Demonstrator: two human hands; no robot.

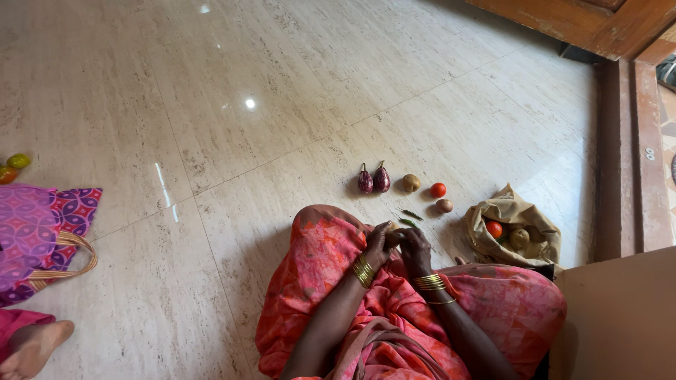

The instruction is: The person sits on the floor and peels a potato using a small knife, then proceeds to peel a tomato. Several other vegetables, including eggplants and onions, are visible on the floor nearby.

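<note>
- The person sits on the pale marble floor [211, 141], knees draped in orange-pink cloth [317, 246], and both hands meet just above the left knee
- The left hand [378, 244] is curled with its fingers closed on a small pale vegetable [389, 226], which peeks out at the fingertips; gold bangles [363, 271] ring that wrist
- The right hand [414, 248] is bent inward and touches the same vegetable from the other side, fingers clenched against it; more gold bangles [430, 283] sit on this wrist
- Just beyond the hands, two green chillies [409, 217] lie on the floor
- Farther out stands a loose row: two small purple aubergines [373, 179] side by side, a brownish potato [411, 183], a red tomato [438, 189] and a small onion [444, 205]
- To the right of the row an open, crumpled brown bag [514, 211] rests on the floor, with a tomato and a potato showing inside
- At the far left lie a purple patterned bag [42, 225] with a tan handle, two small fruits [13, 167] above it, and another person's bare foot [32, 346] at the lower corner
- A wooden door frame [623, 155] runs along the right edge
</note>
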